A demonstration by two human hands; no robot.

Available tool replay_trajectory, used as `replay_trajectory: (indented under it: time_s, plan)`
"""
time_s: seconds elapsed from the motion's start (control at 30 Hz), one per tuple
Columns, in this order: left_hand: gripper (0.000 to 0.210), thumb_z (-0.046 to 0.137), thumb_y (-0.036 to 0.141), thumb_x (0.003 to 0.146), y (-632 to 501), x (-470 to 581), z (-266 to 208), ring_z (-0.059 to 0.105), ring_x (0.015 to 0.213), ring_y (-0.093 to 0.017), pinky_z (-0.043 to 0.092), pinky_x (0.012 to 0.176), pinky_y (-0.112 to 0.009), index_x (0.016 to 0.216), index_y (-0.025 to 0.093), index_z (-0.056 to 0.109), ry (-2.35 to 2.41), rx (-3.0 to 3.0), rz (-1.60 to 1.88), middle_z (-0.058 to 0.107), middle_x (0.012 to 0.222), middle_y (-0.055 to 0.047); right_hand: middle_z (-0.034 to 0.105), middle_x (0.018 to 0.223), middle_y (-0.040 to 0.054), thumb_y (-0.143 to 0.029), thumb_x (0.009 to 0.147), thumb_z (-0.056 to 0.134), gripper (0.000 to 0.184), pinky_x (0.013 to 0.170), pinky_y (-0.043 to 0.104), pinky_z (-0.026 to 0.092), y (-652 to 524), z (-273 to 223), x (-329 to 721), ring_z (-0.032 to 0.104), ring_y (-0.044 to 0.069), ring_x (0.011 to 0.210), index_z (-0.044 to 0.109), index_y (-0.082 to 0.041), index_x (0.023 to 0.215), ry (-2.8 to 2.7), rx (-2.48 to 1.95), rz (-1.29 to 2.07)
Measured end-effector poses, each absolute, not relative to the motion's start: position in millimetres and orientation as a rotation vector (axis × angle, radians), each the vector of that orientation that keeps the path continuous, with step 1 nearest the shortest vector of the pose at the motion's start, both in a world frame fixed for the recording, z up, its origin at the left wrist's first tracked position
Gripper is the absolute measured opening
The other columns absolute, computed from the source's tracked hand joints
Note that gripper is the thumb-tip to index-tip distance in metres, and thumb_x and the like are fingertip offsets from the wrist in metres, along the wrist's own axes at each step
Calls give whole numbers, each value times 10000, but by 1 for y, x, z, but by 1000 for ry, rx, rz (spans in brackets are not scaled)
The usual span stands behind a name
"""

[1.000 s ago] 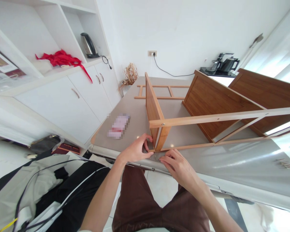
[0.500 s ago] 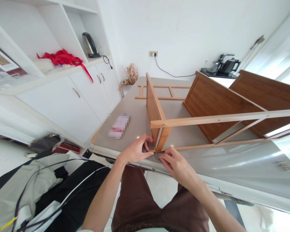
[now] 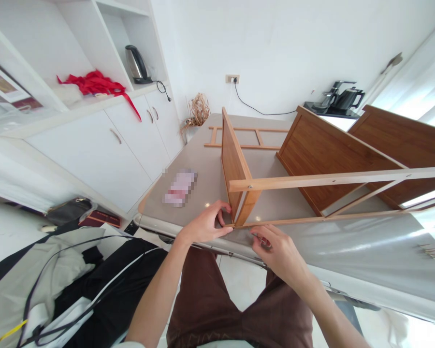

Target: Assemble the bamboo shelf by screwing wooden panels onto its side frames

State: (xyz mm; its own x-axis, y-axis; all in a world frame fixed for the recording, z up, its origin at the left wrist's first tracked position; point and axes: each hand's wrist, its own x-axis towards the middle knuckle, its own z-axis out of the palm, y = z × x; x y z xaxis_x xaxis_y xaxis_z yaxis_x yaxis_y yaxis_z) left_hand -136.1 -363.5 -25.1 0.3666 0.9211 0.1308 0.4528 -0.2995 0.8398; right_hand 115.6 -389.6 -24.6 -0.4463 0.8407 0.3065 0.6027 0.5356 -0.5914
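Note:
A partly joined wooden shelf rack (image 3: 326, 179) lies on its side on the grey table, its boards standing upright between long rails. My left hand (image 3: 205, 225) grips the near lower corner of the rack, thumb on the rail end and fingers curled against the end board (image 3: 233, 159). Just right of that corner, apart from the wood, my right hand (image 3: 278, 247) is closed around a thin metal Allen key (image 3: 254, 235). Only the key's tip shows; the fingers cover the rest. A bolt head (image 3: 250, 186) sits in the end of the upper rail.
Behind the end board lies a loose ladder-like wooden frame (image 3: 260, 138). A blurred pinkish packet (image 3: 180, 187) rests on the table's left part, and several small screws or pins (image 3: 433, 251) at the right. Bags and clothes (image 3: 105, 270) are piled at lower left.
My right hand has drawn back to the right from the rack's corner with the Allen key in its fingers. The left hand stays on the corner.

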Motion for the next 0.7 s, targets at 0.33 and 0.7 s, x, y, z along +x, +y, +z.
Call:
replay_trajectory:
  time_s: [0.33,0.7]
  plan:
    - [460,721,195,679,-364,-128,-30,576,679,-133,476,681,-271,1081,239,501,1292,1939,853,583,844,40,610,827,14,-113,906,513,170,662,251,491,-391,-25,115,595,149,723,624,-240,925,-2309,-1103,599]
    - [466,733,201,676,-365,-129,-30,579,692,-136,474,678,-270,1078,236,500,1280,1941,873,599,871,34,630,902,20,-65,866,560,223,726,250,503,-389,-34,95,623,154,826,666,-240,956,-2246,-950,747]
